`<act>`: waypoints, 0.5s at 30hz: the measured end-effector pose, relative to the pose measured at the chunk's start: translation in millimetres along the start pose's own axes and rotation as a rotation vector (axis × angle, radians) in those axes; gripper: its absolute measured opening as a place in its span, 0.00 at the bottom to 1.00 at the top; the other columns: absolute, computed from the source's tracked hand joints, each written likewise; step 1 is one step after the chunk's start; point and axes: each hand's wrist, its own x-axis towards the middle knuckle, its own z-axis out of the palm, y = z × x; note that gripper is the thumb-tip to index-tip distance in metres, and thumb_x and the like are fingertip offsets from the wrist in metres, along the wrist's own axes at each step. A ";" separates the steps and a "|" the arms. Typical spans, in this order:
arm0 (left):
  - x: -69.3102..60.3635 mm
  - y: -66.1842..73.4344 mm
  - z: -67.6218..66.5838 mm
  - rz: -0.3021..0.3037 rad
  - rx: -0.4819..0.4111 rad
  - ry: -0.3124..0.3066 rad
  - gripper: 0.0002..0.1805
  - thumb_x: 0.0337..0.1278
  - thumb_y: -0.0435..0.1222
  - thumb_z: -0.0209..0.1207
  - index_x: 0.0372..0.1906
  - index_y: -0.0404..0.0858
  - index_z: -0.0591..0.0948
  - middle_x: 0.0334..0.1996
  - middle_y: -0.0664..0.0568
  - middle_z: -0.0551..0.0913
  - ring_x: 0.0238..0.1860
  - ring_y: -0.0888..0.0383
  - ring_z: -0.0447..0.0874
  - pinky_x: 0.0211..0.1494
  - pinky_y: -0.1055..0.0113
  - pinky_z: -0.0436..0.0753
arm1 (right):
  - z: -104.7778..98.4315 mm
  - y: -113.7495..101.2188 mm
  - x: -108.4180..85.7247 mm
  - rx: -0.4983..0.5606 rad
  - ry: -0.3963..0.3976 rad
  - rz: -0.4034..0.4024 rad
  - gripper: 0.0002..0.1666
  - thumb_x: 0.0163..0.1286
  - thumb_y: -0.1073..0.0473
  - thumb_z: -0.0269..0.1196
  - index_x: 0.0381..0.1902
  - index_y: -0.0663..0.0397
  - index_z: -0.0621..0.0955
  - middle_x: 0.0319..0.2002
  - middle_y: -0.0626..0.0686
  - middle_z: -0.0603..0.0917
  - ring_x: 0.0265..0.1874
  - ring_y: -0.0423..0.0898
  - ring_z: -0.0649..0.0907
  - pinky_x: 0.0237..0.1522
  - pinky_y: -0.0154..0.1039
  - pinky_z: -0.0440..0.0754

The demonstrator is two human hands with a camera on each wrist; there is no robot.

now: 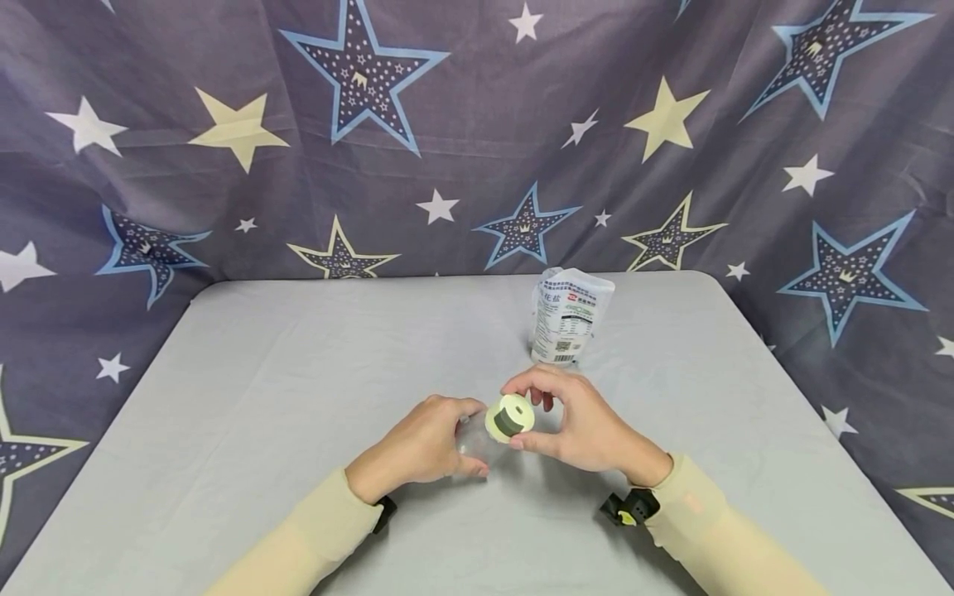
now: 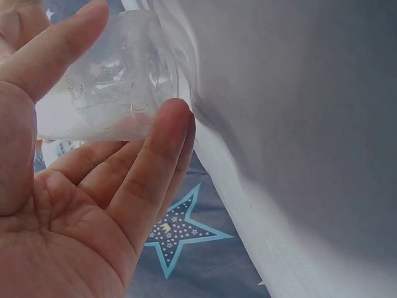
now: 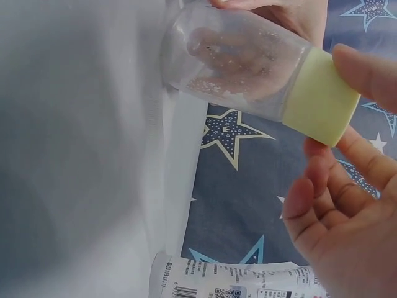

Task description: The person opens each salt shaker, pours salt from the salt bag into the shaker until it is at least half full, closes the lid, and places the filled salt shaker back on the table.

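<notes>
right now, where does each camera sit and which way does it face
Head: on head, facing forward and down at the table; left hand, right hand, sleeves show.
Left wrist: on wrist, facing the clear jar; left hand close up.
Right wrist: on wrist, facing the yellow lid; both hands show.
Both wrist views share the clear jar.

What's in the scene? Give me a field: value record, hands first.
left hand: holds clear cylindrical jar, plastic or glass unclear
right hand: pinches pale-yellow round plastic-looking lid
lid position: on the jar's mouth; tightness can't be told
jar wall: white specks visible
standing item: white printed flexible pouch, beyond the right hand
surface: light-grey cloth-covered table
backdrop: dark star-print fabric
</notes>
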 end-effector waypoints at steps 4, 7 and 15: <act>-0.2 -0.2 -0.3 0.002 -0.008 -0.003 0.35 0.35 0.43 0.84 0.55 0.39 0.84 0.32 0.57 0.83 0.27 0.63 0.75 0.31 0.68 0.77 | -0.7 0.8 0.3 0.004 -0.016 -0.025 0.30 0.52 0.60 0.82 0.53 0.46 0.83 0.41 0.39 0.82 0.36 0.44 0.77 0.37 0.43 0.77; -0.2 -0.4 -0.1 0.004 -0.006 -0.002 0.35 0.36 0.43 0.84 0.54 0.39 0.84 0.33 0.59 0.83 0.28 0.63 0.76 0.32 0.68 0.77 | -1.3 1.0 0.5 0.018 -0.031 -0.031 0.32 0.51 0.64 0.81 0.55 0.46 0.83 0.43 0.40 0.82 0.36 0.48 0.77 0.37 0.43 0.77; -0.3 0.0 0.1 0.007 -0.020 0.000 0.33 0.36 0.42 0.84 0.53 0.40 0.85 0.37 0.58 0.86 0.32 0.63 0.80 0.38 0.67 0.80 | -2.9 -1.1 0.8 0.071 -0.053 -0.080 0.35 0.50 0.72 0.78 0.57 0.52 0.82 0.50 0.47 0.83 0.40 0.46 0.77 0.40 0.44 0.77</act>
